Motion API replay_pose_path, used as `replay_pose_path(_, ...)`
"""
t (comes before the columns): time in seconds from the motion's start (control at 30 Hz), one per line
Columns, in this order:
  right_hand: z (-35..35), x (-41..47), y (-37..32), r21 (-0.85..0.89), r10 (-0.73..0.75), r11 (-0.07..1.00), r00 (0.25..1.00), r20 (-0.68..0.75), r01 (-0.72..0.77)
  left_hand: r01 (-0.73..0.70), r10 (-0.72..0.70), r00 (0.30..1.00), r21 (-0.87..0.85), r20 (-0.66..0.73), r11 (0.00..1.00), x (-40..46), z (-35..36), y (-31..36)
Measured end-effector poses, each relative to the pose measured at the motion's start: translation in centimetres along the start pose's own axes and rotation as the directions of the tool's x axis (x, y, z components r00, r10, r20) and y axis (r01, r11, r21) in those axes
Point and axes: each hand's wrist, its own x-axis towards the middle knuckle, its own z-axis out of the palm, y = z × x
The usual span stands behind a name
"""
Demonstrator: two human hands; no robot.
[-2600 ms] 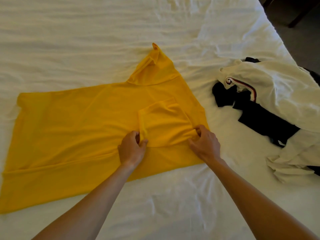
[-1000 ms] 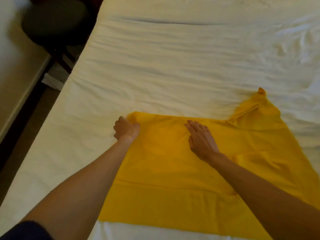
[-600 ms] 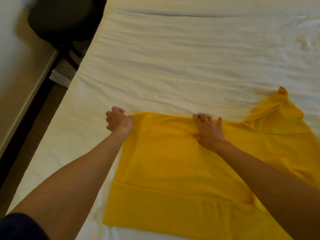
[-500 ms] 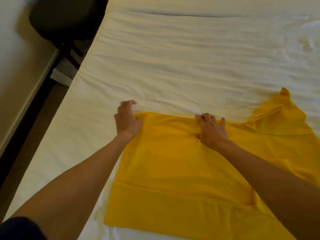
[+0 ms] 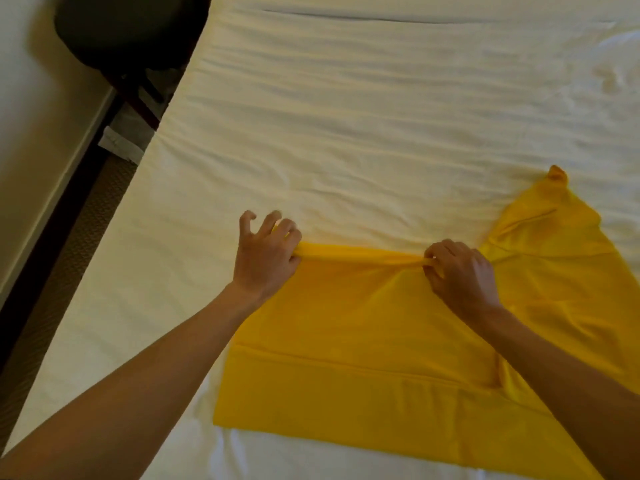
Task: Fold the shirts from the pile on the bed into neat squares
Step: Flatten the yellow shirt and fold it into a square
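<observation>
White-sheeted bed (image 5: 346, 116), dark round stool (image 5: 117, 29), pale wall (image 5: 31, 116), brown carpet (image 5: 69, 244)

White-sheeted bed (image 5: 346, 116), yellow shirt (image 5: 363, 341) spread flat on it

Both bare forearms are stretched forward from the lower edge of the view, the left from the lower left, the right from the lower right. The left hand (image 5: 265, 259) is held palm down, its thumb and forefinger pinched together, the other fingers raised and curled. The right hand (image 5: 460, 275) is turned knuckles up, its fingertips pinched together.
</observation>
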Motion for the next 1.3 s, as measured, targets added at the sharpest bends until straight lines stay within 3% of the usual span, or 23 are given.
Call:
replay_pose_path(0.07, -0.1, -2.8, -0.2, 0.011, -0.012, 1.0, 1.0, 0.001, 0.012, 0.021, -0.021, 1.0, 0.018, -0.014, 1.0, -3.0, -0.1, 0.4)
replay_pose_path(0.23, 1.3, -8.2, -0.4, -0.12, 0.007, 0.993, 0.994, 0.108, 0.006, 0.15, -0.162, 0.949, 0.065, 0.272, 0.987, -8.7, 0.6, 2.0)
replay_pose_path(0.37, 1.1, -8.4, 0.1, -0.097, 0.055, 0.994, 0.995, 0.084, -0.047, 0.158, -0.167, 0.959, 0.056, 0.23, 0.986, -9.2, -0.1, 2.2)
replay_pose_path(0.47, 0.0, -9.1, -0.4, -0.048, 0.092, 0.995, 0.994, 0.055, -0.09, 0.243, -0.244, 0.941, 0.032, 0.235, 0.969, -10.1, -1.1, 2.3)
replay_pose_path(0.53, -0.2, -10.2, -1.1, -0.048, 0.07, 0.997, 0.994, 0.078, -0.066, 0.335, -0.327, 0.87, 0.046, 0.369, 0.941, -10.9, -1.8, 2.9)
replay_pose_path(0.63, -0.1, -11.6, -1.8, -0.025, 0.039, 0.999, 0.984, 0.175, -0.035, 0.448, -0.427, 0.711, 0.108, 0.559, 0.887, -11.7, -2.0, 4.6)
replay_pose_path(0.8, -1.5, -10.7, -1.2, 0.14, 0.055, 0.988, 0.995, 0.083, -0.067, 0.504, -0.531, 0.581, 0.24, 0.617, 0.83, -7.9, -4.0, 9.3)
replay_pose_path(0.83, -2.0, -10.4, -0.6, 0.162, 0.074, 0.984, 0.996, 0.04, -0.08, 0.517, -0.506, 0.605, 0.18, 0.615, 0.837, -6.6, -4.5, 10.7)
replay_pose_path(0.93, -3.3, -8.9, 2.0, 0.241, 0.251, 0.943, 0.966, -0.056, -0.231, 0.489, -0.332, 0.774, -0.175, 0.539, 0.855, -1.9, -5.0, 15.4)
replay_pose_path(1.03, -4.4, -7.7, 6.3, 0.302, 0.42, 0.876, 0.903, -0.09, -0.377, 0.4, -0.168, 0.867, -0.457, 0.468, 0.794, 2.6, -5.0, 20.6)
replay_pose_path(1.17, -5.6, -5.8, 12.7, 0.32, 0.553, 0.799, 0.832, -0.055, -0.51, 0.287, -0.033, 0.907, -0.559, 0.42, 0.778, 6.8, -4.4, 27.4)
replay_pose_path(1.3, -5.7, -3.2, 17.9, 0.244, 0.524, 0.814, 0.848, 0.081, -0.527, 0.253, 0.012, 0.888, -0.512, 0.459, 0.821, 8.3, -2.9, 32.8)
